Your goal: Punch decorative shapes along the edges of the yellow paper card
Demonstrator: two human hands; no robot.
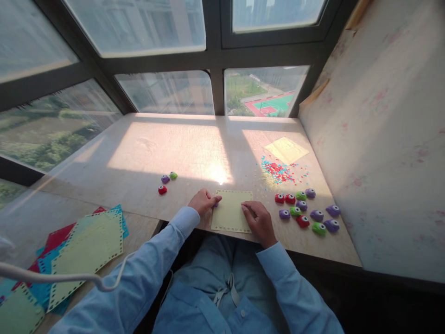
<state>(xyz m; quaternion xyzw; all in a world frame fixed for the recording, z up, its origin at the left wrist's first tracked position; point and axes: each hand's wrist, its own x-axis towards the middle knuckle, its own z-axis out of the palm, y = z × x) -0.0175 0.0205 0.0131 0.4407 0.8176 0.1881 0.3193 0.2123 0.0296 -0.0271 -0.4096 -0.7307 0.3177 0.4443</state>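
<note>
Keep the pale yellow card [229, 211] flat on the counter [139, 200], between the left grip [201, 202] and the right grip [259, 220]. With the left grip, clamped on a mostly hidden purple punch [216, 204] at the card's left edge, best press straight down, then move by even steps, matching the neat cutouts along top and bottom. With the right grip, touching the card near its opposite edge, steady without bowing; cannot tell whether pinched together or merely pressing. Guard against a skewed bite.

Smooth, matt and oblong, probably stiff enough to feed cleanly. Right of the right grip, rounded, glossy punches [302, 221] with white eye-like buttons; beyond these, flecks of papery confetti [278, 172] and a thin yellow sheet [287, 150]. Well left of the left grip, fanned cards [88, 241] with perforated borders. Under everything, pale grained wood.
</note>
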